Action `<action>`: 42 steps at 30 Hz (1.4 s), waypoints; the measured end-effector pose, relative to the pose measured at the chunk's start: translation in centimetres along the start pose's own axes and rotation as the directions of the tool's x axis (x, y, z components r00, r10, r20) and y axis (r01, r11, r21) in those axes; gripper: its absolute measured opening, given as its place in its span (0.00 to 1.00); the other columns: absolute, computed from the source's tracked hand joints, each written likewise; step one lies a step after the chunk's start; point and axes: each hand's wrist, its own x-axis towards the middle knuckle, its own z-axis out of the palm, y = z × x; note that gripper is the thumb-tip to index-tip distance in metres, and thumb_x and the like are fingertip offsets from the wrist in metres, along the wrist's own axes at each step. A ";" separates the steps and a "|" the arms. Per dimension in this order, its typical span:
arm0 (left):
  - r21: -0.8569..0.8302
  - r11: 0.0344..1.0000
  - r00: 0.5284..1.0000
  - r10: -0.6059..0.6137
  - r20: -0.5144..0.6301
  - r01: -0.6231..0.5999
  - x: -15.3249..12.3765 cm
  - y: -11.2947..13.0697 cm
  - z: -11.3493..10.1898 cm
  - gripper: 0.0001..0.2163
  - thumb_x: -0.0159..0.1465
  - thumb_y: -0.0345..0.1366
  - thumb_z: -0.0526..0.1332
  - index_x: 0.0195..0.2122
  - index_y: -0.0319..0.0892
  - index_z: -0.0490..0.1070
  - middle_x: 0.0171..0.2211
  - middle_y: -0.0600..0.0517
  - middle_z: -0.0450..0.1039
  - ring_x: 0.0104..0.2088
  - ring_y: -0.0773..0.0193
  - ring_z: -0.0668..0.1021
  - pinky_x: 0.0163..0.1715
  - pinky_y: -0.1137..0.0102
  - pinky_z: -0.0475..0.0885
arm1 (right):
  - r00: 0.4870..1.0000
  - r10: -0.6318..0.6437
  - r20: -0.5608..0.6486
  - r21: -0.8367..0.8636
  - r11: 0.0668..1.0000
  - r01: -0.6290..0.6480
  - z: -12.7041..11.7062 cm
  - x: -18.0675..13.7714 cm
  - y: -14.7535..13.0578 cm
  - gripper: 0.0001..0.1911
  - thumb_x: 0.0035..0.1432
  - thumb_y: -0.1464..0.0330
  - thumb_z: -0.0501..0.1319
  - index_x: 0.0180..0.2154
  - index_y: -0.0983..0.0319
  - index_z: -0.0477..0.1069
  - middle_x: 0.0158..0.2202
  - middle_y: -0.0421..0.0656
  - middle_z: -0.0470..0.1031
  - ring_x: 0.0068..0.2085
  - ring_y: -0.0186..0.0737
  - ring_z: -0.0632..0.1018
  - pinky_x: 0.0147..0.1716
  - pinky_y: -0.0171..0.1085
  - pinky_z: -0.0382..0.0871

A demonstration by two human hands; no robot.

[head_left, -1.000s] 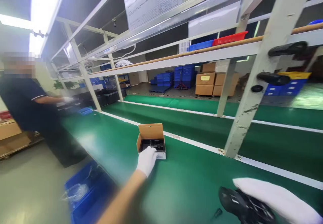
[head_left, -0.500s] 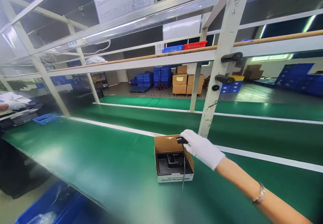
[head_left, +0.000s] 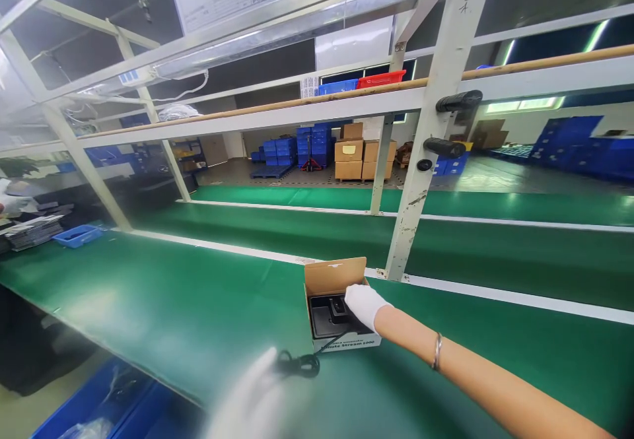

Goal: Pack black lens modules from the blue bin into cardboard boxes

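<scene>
A small open cardboard box (head_left: 331, 276) stands on the green bench (head_left: 173, 307), its flap up and a black tray (head_left: 321, 320) inside. My right hand (head_left: 364, 303), in a white glove, reaches into the box from the right with its fingers curled over the tray's contents. A black cable (head_left: 298, 364) runs out from under that hand, over the box's front wall, to a coil lying on the bench. My left hand (head_left: 250, 399), also gloved, is a motion-smeared shape just below and left of the coil; its fingers cannot be made out.
A white frame post (head_left: 421, 181) stands right behind the box. A blue bin (head_left: 99, 406) sits below the bench's front edge at the lower left. Far left are a blue tray (head_left: 76, 235), stacked dark items and another person's gloved hand (head_left: 7, 204).
My right hand has come down from above the box's flap into the box. The cable's coil now lies on the bench. My left hand has come into view at the bottom.
</scene>
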 end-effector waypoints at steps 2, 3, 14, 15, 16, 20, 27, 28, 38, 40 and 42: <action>0.103 0.991 0.997 0.082 -0.004 -0.082 0.6 1.6 0.2 0.22 0.60 0.51 0.59 0.55 0.56 0.70 0.44 0.52 0.76 0.20 0.70 0.69 0.27 0.68 0.73 | 0.999 -0.040 0.023 0.084 0.996 0.038 -1.9 -1.1 0.0 0.10 0.58 0.76 0.58 0.39 0.68 0.77 0.37 0.53 0.79 0.37 0.48 0.80 0.36 0.39 0.71; 0.166 0.977 0.991 0.135 0.016 -0.136 0.8 2.7 0.5 0.21 0.62 0.50 0.58 0.55 0.56 0.70 0.46 0.52 0.76 0.23 0.69 0.70 0.29 0.69 0.73 | 0.997 -0.083 0.003 0.170 0.982 0.082 -3.2 -1.9 -0.1 0.12 0.59 0.73 0.58 0.43 0.65 0.76 0.40 0.50 0.79 0.38 0.46 0.80 0.37 0.37 0.71; 0.329 0.660 0.703 0.710 0.020 -0.676 7.2 10.1 7.5 0.22 0.68 0.42 0.49 0.62 0.44 0.61 0.51 0.44 0.74 0.49 0.56 0.74 0.52 0.58 0.68 | 0.964 0.068 -0.256 0.804 0.570 0.173 -10.3 -7.8 -3.0 0.12 0.58 0.64 0.59 0.44 0.60 0.70 0.33 0.38 0.77 0.32 0.39 0.76 0.31 0.35 0.66; 0.182 0.756 0.777 0.619 0.116 -0.629 7.3 10.4 8.3 0.25 0.67 0.43 0.51 0.64 0.42 0.55 0.55 0.43 0.71 0.53 0.56 0.73 0.54 0.60 0.68 | 0.967 0.072 -0.243 0.829 0.533 0.168 -10.0 -7.7 -2.6 0.12 0.58 0.64 0.59 0.43 0.60 0.70 0.33 0.38 0.77 0.33 0.39 0.76 0.32 0.35 0.67; 0.055 0.828 0.811 0.529 0.251 -0.558 7.4 10.8 8.9 0.29 0.66 0.42 0.54 0.66 0.41 0.50 0.58 0.43 0.68 0.54 0.57 0.72 0.54 0.62 0.69 | 0.967 0.075 -0.245 0.842 0.511 0.173 -9.7 -7.6 -2.3 0.11 0.58 0.64 0.59 0.43 0.60 0.69 0.35 0.39 0.77 0.34 0.40 0.77 0.33 0.36 0.68; 0.080 0.861 0.705 0.355 0.613 -0.503 8.4 12.0 9.9 0.28 0.63 0.38 0.56 0.64 0.51 0.51 0.57 0.48 0.69 0.44 0.59 0.77 0.33 0.70 0.74 | 0.909 0.269 -0.319 0.804 0.584 0.110 -8.3 -7.2 -0.9 0.18 0.52 0.69 0.63 0.47 0.59 0.69 0.44 0.42 0.76 0.42 0.43 0.76 0.40 0.38 0.69; 0.504 0.460 0.642 0.210 0.737 -0.730 13.6 8.8 10.2 0.18 0.62 0.42 0.53 0.52 0.47 0.68 0.49 0.46 0.76 0.45 0.47 0.78 0.44 0.54 0.73 | 0.958 -0.101 -0.267 0.218 0.962 0.162 -3.3 -4.6 1.7 0.09 0.59 0.70 0.58 0.39 0.60 0.75 0.39 0.46 0.77 0.40 0.47 0.77 0.38 0.40 0.69; 0.531 0.406 0.632 0.167 0.757 -0.744 13.9 8.2 10.4 0.18 0.60 0.40 0.54 0.51 0.45 0.69 0.48 0.44 0.77 0.45 0.45 0.78 0.43 0.53 0.73 | 0.974 -0.108 -0.197 0.115 0.985 0.132 -2.3 -4.1 1.7 0.08 0.59 0.70 0.59 0.38 0.62 0.76 0.37 0.48 0.78 0.39 0.49 0.78 0.36 0.40 0.68; 0.499 0.056 0.499 -0.014 0.866 -0.865 15.0 4.7 11.2 0.17 0.57 0.32 0.57 0.48 0.49 0.75 0.42 0.49 0.80 0.37 0.54 0.80 0.33 0.65 0.74 | 0.990 -0.099 0.104 0.077 0.993 0.092 0.9 -1.9 0.8 0.04 0.49 0.71 0.65 0.29 0.62 0.79 0.28 0.49 0.79 0.31 0.48 0.79 0.29 0.39 0.67; 0.496 0.009 0.496 -0.022 0.868 -0.868 15.0 4.2 11.3 0.17 0.53 0.31 0.61 0.44 0.50 0.76 0.39 0.50 0.80 0.35 0.55 0.80 0.33 0.65 0.73 | 0.987 -0.112 0.116 0.120 0.988 0.098 0.2 -2.5 1.0 0.09 0.53 0.65 0.63 0.31 0.61 0.80 0.29 0.47 0.79 0.29 0.47 0.79 0.26 0.38 0.66; 0.493 -0.031 0.493 -0.001 0.870 -0.870 14.9 4.0 11.4 0.17 0.52 0.30 0.63 0.43 0.50 0.76 0.37 0.51 0.80 0.35 0.56 0.80 0.34 0.65 0.74 | 0.985 -0.121 0.125 0.168 0.981 0.099 -0.1 -3.1 0.6 0.15 0.55 0.57 0.63 0.35 0.60 0.81 0.31 0.47 0.79 0.30 0.48 0.79 0.25 0.38 0.67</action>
